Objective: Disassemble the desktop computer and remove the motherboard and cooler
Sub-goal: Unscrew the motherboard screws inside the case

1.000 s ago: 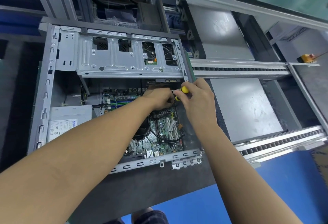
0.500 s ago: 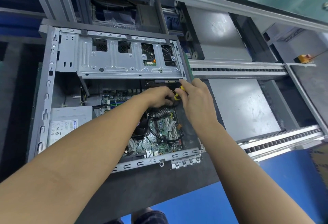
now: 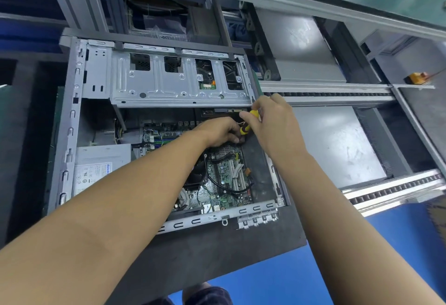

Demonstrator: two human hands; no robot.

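An open grey desktop case (image 3: 72, 121) lies on a dark mat. Inside it sits the green motherboard (image 3: 224, 176) with black cables looped over it. The black cooler fan (image 3: 196, 172) shows partly beside my left forearm. My right hand (image 3: 270, 126) grips a yellow-and-black screwdriver (image 3: 248, 123) at the board's far right corner. My left hand (image 3: 219, 133) is curled down on the board right next to the screwdriver's tip; what its fingers hold is hidden.
A silver drive cage (image 3: 178, 82) spans the case's far side. The power supply (image 3: 101, 167) fills the near left corner. A conveyor with grey plates (image 3: 333, 145) runs to the right. A small yellow object (image 3: 416, 77) sits far right.
Both hands stayed at the board's far right corner. The right hand has shifted slightly on the screwdriver handle; the view moved a little.
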